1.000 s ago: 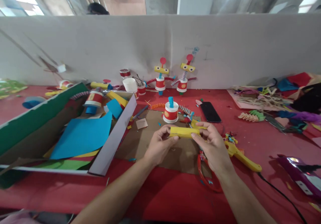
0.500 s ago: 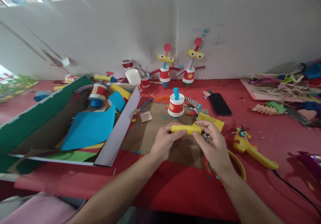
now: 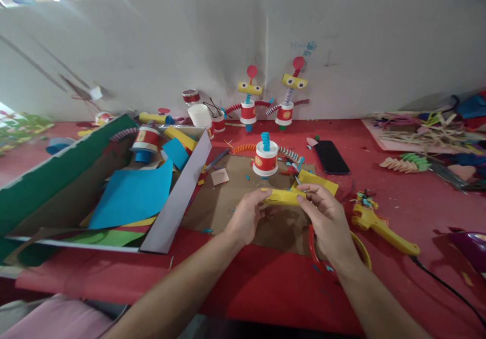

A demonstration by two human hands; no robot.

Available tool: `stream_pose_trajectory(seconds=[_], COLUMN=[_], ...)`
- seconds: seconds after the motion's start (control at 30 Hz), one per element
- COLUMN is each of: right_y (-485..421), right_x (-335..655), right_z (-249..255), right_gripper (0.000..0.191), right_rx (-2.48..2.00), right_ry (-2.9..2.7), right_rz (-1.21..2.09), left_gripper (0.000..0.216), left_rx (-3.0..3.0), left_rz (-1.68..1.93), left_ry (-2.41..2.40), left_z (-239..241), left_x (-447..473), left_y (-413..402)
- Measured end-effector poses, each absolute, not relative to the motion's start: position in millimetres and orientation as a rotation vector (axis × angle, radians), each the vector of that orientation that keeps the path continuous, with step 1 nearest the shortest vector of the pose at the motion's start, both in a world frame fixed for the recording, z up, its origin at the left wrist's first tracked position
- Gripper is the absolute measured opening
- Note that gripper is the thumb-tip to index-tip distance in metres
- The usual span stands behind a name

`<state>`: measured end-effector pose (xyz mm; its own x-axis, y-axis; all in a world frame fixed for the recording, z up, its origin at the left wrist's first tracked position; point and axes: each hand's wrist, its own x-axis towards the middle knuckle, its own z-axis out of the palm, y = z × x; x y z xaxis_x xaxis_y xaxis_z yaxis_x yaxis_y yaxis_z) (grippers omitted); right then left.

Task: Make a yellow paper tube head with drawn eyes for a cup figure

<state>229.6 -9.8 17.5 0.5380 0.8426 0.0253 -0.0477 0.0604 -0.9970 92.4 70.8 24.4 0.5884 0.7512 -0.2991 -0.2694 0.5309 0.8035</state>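
Between my two hands is a rolled yellow paper tube (image 3: 283, 197), held level above a brown cardboard sheet (image 3: 212, 207). My left hand (image 3: 248, 215) pinches its left end, and my right hand (image 3: 326, 217) grips the right end with thumb and fingers. A dark line runs along the side of the tube facing me. Just beyond it stands a red and white paper cup figure (image 3: 265, 158) with a blue folded neck and spring-like orange and pale blue paper arms. A flat yellow paper piece (image 3: 322, 182) lies behind my right hand.
At the left, an open box (image 3: 178, 192) holds coloured paper and another cup figure (image 3: 145, 139). Two figures with yellow heads (image 3: 250, 88) stand by the white wall. To the right are a phone (image 3: 331, 157), a yellow glue gun (image 3: 383, 230) and paper strips (image 3: 417, 131). A tape roll (image 3: 362, 250) sits under my right wrist.
The yellow tube has turned in my fingers, so a dark line along it now shows. My left thumb has shifted from the tube's middle to its left end.
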Motion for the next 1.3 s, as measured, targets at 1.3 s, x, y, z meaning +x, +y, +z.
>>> stream_pose_trajectory(seconds=[1.3], right_y=[-9], right_x=[228], right_z=[19], right_gripper=[0.026], right_rx=[-1.475], right_ry=[-0.869], right_rz=[0.726], left_gripper=[0.035], left_rx=[1.092], left_rz=[0.681], left_ry=[0.771], left_z=[22], left_x=[94], left_y=[67])
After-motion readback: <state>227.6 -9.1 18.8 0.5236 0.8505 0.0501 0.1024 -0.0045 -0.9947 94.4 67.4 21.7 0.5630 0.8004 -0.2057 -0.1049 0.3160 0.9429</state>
